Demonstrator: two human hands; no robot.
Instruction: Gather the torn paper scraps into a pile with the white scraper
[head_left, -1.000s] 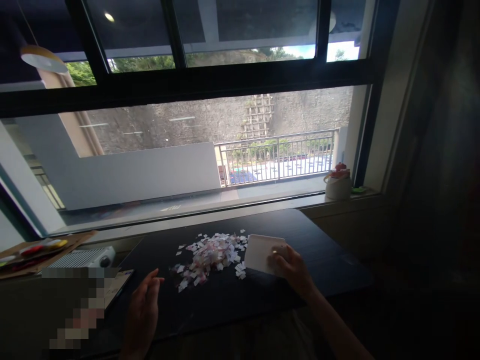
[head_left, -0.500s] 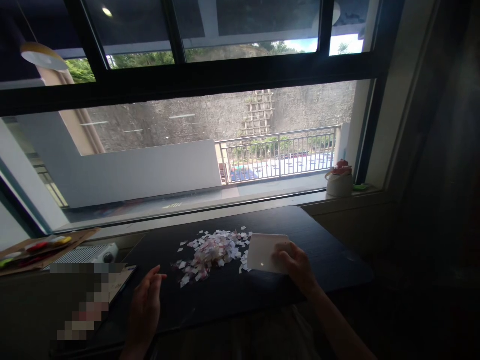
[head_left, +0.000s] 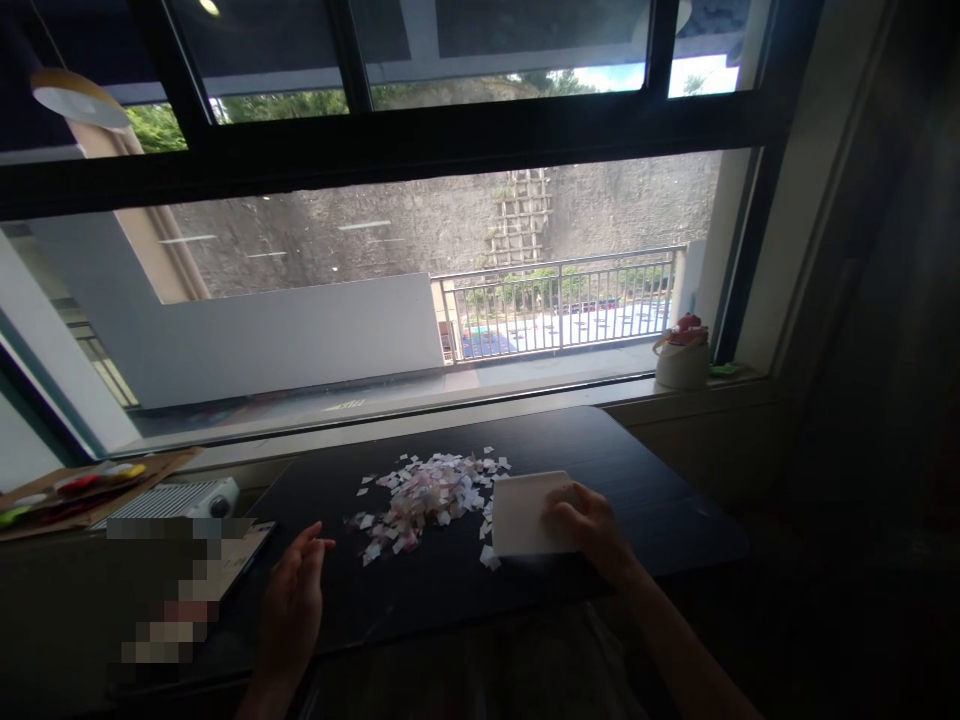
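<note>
A loose heap of small paper scraps, mostly white with some pinkish ones, lies on the dark table. My right hand is closed on the right side of a flat, pale, squarish sheet or card; I cannot tell whether it is paper or plastic. Its left edge meets the scraps at the heap's right side, and several scraps show along that edge. To the left of the heap, my left hand is held over the table with its fingers stretched out and nothing in it.
A wide window stands behind the table. On its sill is a white container with a pink top. At the left are a white appliance with a grille, a cardboard piece with colourful items, and a blurred-out panel.
The pale card has shifted slightly toward me, its near edge now lower beside a few scraps. My left hand stays nearly in place. The camera view has tilted a little.
</note>
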